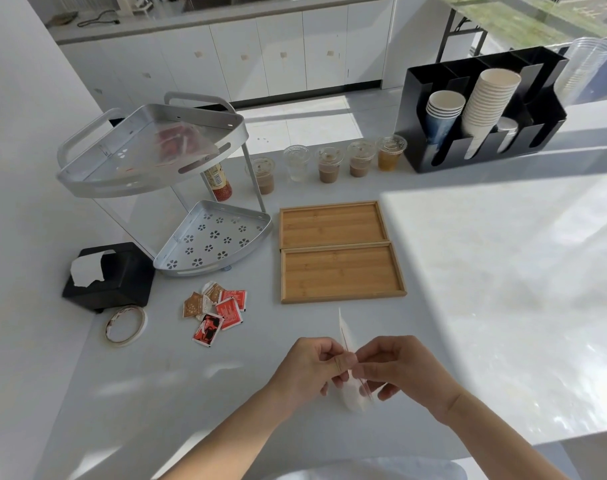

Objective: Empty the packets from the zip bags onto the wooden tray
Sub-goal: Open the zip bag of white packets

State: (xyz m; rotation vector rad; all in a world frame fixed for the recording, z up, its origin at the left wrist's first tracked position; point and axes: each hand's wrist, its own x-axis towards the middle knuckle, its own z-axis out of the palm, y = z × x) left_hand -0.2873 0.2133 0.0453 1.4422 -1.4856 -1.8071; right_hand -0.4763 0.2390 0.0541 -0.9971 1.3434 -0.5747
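A clear zip bag (347, 336) with a red seal line is held edge-on between both hands above the near part of the table. My left hand (312, 365) pinches one side of its top, and my right hand (399, 368) pinches the other. White contents bulge at the bag's lower end (352, 398). Two bamboo trays lie side by side beyond the hands: the near wooden tray (343, 273) and the far wooden tray (331, 225). Several red and brown packets (215, 311) lie loose on the table left of the trays. Another zip bag (177, 140) with red packets rests on the rack's top shelf.
A two-tier metal corner rack (212, 240) stands at the left, with a sauce bottle (219, 183) behind it. A black tissue box (111, 277) and a tape roll (125, 325) sit near the left edge. Lidded drink cups (328, 166) and a black cup organiser (482, 109) line the back.
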